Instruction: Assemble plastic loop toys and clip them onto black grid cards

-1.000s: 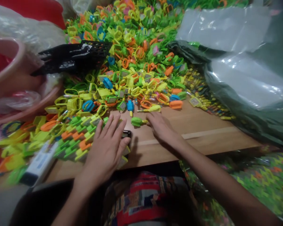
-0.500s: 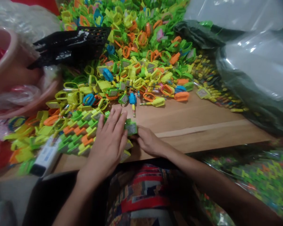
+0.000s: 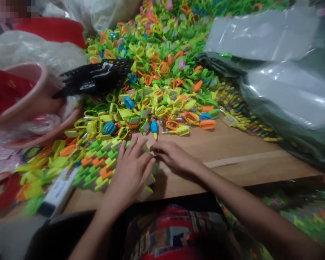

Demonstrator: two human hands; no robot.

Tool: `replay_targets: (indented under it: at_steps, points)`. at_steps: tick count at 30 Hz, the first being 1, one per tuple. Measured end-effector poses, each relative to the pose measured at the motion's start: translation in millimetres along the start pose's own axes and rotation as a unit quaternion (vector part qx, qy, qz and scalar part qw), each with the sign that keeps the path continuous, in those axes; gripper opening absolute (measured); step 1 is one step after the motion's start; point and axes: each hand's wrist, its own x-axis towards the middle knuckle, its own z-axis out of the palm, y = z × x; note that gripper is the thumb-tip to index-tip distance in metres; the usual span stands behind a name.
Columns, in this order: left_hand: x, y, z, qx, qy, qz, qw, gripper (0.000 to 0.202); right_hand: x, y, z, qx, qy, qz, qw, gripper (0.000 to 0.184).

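The left hand (image 3: 131,173) rests with fingers spread on one interlocked stack of green, orange and yellow plastic clips (image 3: 97,168). The right hand (image 3: 176,157) lies beside it, fingers pressed together, at the stack's end. Wooden tabletop (image 3: 233,162) stretches rightward along the front edge. Farther off are one black plastic basket (image 3: 97,77) and a heap of loose clips (image 3: 157,68), too many to count.

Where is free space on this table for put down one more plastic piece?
The wooden tabletop right of the right hand has bare room, up to the orange piece and plastic bag. Around the left hand, plastic pieces crowd everything.
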Motion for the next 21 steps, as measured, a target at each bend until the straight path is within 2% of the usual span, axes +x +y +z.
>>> replay_targets:
  at_steps: [2, 4, 7, 11, 15, 17, 19, 21]
  points:
    - [-1.7, -2.5, 1.0, -0.010, 0.015, 0.008, 1.000, 0.035, 16.8, 4.8, -4.5, -0.084, 0.054, 0.031, 0.994, 0.018]
    - [-2.5, -4.3, 1.7, -0.016, 0.022, 0.007, 1.000, 0.034, 27.3, 10.2, -5.2, -0.151, 0.066, 0.077, 0.983, 0.014]
    - [-2.9, -4.5, 2.5, -0.020, 0.021, 0.005, 1.000, 0.036, 23.2, 15.6, -5.1, -0.163, 0.082, 0.127, 0.975, 0.010]
    - [-3.3, -3.0, 3.5, -0.031, 0.036, 0.001, 0.999, 0.029, -5.2, 16.3, -5.8, -0.031, 0.135, 0.139, 0.981, 0.027]
    - [-2.9, -3.3, 4.5, -0.027, 0.044, -0.002, 0.999, 0.049, -21.8, 10.6, 8.4, 0.156, 0.100, 0.103, 0.977, 0.014]
    - [-2.4, -3.9, 5.1, -0.021, 0.037, -0.004, 0.999, 0.053, -22.1, 7.3, 20.3, 0.221, 0.086, 0.080, 0.968, 0.018]
    - [-1.8, -4.3, 5.8, -0.020, 0.030, -0.001, 0.999, 0.054, -20.8, 5.7, 30.1, 0.235, 0.084, 0.065, 0.966, 0.026]
    - [-1.7, -4.6, 6.6, -0.022, 0.028, 0.002, 0.999, 0.054, -21.4, 6.5, 35.5, 0.205, 0.072, 0.063, 0.974, 0.030]
